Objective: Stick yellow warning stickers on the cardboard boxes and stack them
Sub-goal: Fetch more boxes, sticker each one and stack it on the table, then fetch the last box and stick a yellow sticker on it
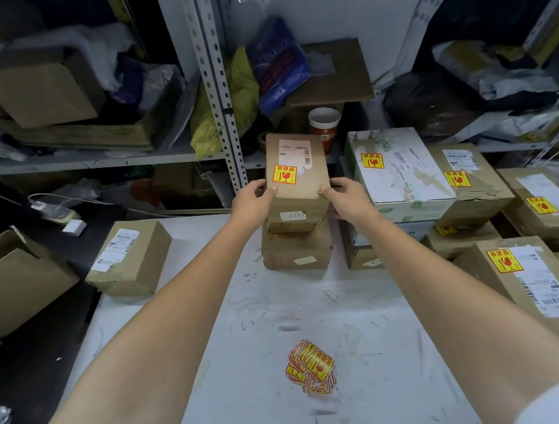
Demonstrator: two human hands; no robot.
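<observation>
Head view: the left hand [255, 200] and right hand [344, 197] grip a small brown cardboard box [309, 185] from opposite sides. Their fingers [269, 192] curl round its near corners, thumbs on top. A yellow-and-red warning sticker [285, 174] already sits on the box's upper face beside a white shipping label. The box is at the top of a stack of brown cardboard boxes [297, 246] at the far middle of the white scuffed table [307, 306]; whether it rests fully on the stack or hangs just above it I cannot tell.

The step looks to be seating this box on the stack. To do it well, square its edges with the box below, lower it flat, and let go with both hands together so the narrow column does not lean. Afterwards, the loose pile of yellow warning stickers [310, 366] near the table's front edge and the unstickered brown cardboard box [131, 261] at the left seem the next job.
</observation>
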